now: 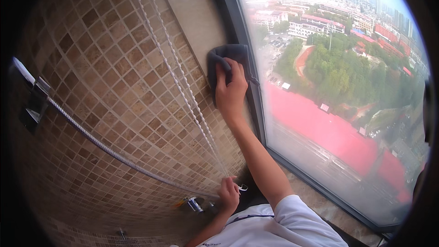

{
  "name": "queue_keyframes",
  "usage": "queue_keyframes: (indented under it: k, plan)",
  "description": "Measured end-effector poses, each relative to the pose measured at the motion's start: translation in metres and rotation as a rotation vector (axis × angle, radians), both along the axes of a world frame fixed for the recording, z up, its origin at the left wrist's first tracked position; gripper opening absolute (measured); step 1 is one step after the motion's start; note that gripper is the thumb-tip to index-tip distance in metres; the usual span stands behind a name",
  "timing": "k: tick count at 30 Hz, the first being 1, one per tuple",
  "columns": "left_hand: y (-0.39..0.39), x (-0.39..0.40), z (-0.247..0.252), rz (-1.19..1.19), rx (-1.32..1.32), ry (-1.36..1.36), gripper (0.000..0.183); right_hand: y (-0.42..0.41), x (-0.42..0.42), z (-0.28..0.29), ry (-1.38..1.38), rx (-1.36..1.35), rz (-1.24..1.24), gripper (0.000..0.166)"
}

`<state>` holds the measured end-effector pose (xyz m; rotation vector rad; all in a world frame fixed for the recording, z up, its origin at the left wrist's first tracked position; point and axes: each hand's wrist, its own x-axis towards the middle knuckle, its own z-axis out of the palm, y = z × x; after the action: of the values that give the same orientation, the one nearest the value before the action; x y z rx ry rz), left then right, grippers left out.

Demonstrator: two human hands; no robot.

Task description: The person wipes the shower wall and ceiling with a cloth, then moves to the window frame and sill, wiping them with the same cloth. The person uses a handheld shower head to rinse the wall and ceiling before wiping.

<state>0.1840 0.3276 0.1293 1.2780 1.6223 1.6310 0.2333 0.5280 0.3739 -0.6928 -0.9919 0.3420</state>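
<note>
My right hand (231,92) is pinched on a folded dark grey cloth (236,51). The cloth lies against the strip between the mosaic wall and the dark window frame (245,38), and its edge touches the frame. Lower down, close to my body, my left hand (229,192) is closed around the lower end of a white bead chain (171,70). The chain's two strands run up along the wall. A small white hook-like piece (242,188) sticks out beside my left fingers.
Brown mosaic tiles cover the wall (113,75) at left. A metal shower hose (113,156) curves from a wall-mounted holder (37,92) down towards my left hand. A chrome fitting (194,204) sits low. The large window pane (308,110) looks down on trees and buildings.
</note>
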Motion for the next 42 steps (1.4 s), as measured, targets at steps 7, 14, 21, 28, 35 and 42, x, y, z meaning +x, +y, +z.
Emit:
queue_keyframes:
  k: [7,14,21,28,35,42]
  plan:
    - [0.013,-0.011,-0.01,0.032,-0.05,0.027,0.04,-0.013,-0.018,-0.27,0.127,-0.637,-0.159,0.027]
    - [0.002,-0.039,0.028,0.031,-0.239,-0.191,0.044,-0.019,-0.02,-0.201,0.223,-0.622,-0.063,0.024]
    - [-0.02,-0.043,0.011,-0.119,-0.318,-0.214,0.046,-0.029,-0.019,-0.089,0.006,-0.136,0.176,0.015]
    - [-0.007,-0.054,0.007,-0.291,-0.3,-0.245,0.043,-0.011,-0.006,-0.375,0.261,-1.22,-0.068,0.034]
    - [0.009,-0.062,-0.043,-0.37,-0.276,0.172,0.048,-0.147,0.091,-0.407,-0.075,-0.984,0.025,0.027]
    - [0.03,-0.05,-0.058,-0.33,-0.054,0.394,0.046,-0.37,0.283,-0.446,0.134,-1.251,-0.578,0.03]
